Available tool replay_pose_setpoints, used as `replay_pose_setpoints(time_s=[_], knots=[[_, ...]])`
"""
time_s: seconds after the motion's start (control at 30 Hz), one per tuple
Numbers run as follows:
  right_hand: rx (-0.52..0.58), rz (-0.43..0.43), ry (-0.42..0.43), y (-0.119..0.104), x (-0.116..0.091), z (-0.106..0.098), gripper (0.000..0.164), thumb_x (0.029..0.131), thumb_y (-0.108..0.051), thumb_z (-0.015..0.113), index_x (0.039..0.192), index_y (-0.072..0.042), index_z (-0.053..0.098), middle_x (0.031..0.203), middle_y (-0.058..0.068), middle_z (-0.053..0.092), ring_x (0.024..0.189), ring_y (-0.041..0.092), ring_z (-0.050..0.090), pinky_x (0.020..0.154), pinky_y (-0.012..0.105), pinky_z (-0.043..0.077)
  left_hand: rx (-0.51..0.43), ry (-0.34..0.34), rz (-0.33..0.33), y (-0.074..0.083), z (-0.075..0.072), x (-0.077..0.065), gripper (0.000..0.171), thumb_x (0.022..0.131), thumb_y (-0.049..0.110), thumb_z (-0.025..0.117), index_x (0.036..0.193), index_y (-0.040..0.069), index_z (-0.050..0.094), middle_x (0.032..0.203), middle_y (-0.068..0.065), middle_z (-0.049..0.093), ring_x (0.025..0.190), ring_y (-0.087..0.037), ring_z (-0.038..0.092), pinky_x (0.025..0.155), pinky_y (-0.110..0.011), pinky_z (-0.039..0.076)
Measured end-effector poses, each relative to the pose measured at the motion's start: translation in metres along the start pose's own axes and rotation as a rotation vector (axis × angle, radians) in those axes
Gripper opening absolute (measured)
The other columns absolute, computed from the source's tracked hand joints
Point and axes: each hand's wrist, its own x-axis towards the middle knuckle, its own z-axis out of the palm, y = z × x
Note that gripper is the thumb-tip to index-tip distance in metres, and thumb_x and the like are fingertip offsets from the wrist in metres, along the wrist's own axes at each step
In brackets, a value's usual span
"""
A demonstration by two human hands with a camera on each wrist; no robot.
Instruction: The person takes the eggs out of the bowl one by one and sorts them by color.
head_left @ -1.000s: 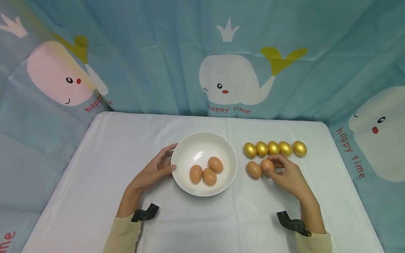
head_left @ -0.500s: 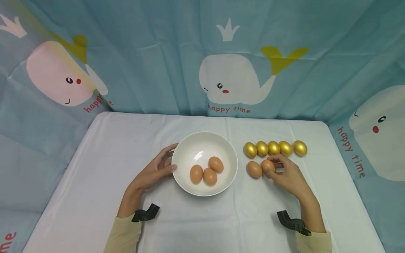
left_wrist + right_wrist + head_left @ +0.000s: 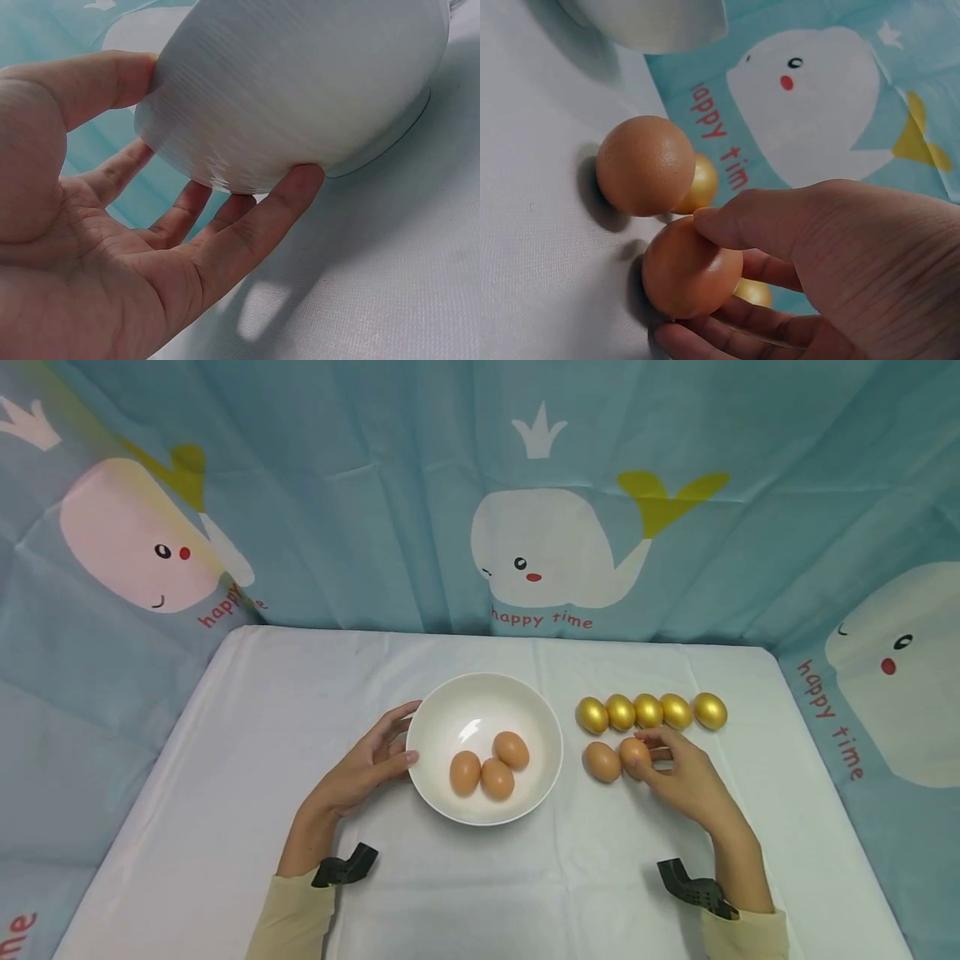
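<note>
A white bowl stands mid-table with three brown eggs inside, one of them a brown egg lying a little behind the others. My left hand holds its left side; in the left wrist view the thumb is at the rim and the fingers spread along the outer wall. To the right, my right hand pinches a brown egg between thumb and fingers, low over the cloth. Just left of that egg lies another brown egg.
Several golden eggs form a row behind the brown eggs on the right, close to the right fingertips. White cloth covers the table. A blue whale-print curtain hangs along its back and sides.
</note>
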Motion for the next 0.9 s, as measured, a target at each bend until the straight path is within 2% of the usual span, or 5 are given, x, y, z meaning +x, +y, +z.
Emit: replay_pose_setpoints(time_s=[0.23,0.4,0.47,0.7,0.9], knots=[[0.001,-0.004,-0.002,-0.005,-0.001,-0.002,0.059,0.103,-0.035,0.071,0.146,0.002,0.054,0.144,0.03,0.06,0.122,0.05,0.067,0.093,0.058,0.06,-0.001,-0.004,0.005,-0.001,0.0,-0.001,0.077,0.103,0.006,0.064,0.167,0.022,0.025,0.165,-0.019,0.032,0.131,-0.013,0.064,0.094,-0.037,0.062],[0.026,-0.027,0.061,-0.011,-0.004,-0.002,0.056,0.103,-0.029,0.071,0.146,0.002,0.053,0.146,0.027,0.057,0.126,0.05,0.063,0.096,0.063,0.058,-0.005,-0.009,0.004,-0.001,-0.001,-0.002,0.077,0.103,0.006,0.064,0.167,0.023,0.024,0.167,-0.018,0.031,0.132,-0.013,0.063,0.094,-0.038,0.061],[0.025,-0.057,0.119,-0.014,-0.005,0.0,0.053,0.103,-0.025,0.072,0.144,0.002,0.055,0.144,0.025,0.059,0.126,0.047,0.063,0.095,0.059,0.059,-0.005,-0.012,0.002,-0.001,-0.001,-0.001,0.077,0.103,0.006,0.063,0.167,0.023,0.024,0.167,-0.018,0.031,0.134,-0.013,0.062,0.095,-0.038,0.061],[0.075,-0.202,0.314,-0.026,-0.004,0.01,0.041,0.097,-0.005,0.074,0.135,0.003,0.063,0.132,0.019,0.066,0.12,0.012,0.062,0.095,0.001,0.045,-0.006,-0.007,-0.008,-0.006,-0.001,0.0,0.077,0.103,0.005,0.063,0.167,0.024,0.025,0.165,-0.018,0.033,0.134,-0.013,0.062,0.097,-0.036,0.061],[0.13,-0.309,0.337,-0.039,0.004,0.019,0.035,0.094,0.003,0.074,0.128,0.004,0.067,0.126,0.016,0.067,0.117,-0.012,0.053,0.1,0.004,0.045,0.004,-0.011,0.01,-0.004,-0.003,0.001,0.075,0.104,0.006,0.063,0.167,0.025,0.026,0.164,-0.016,0.035,0.133,-0.017,0.063,0.096,-0.036,0.061]])
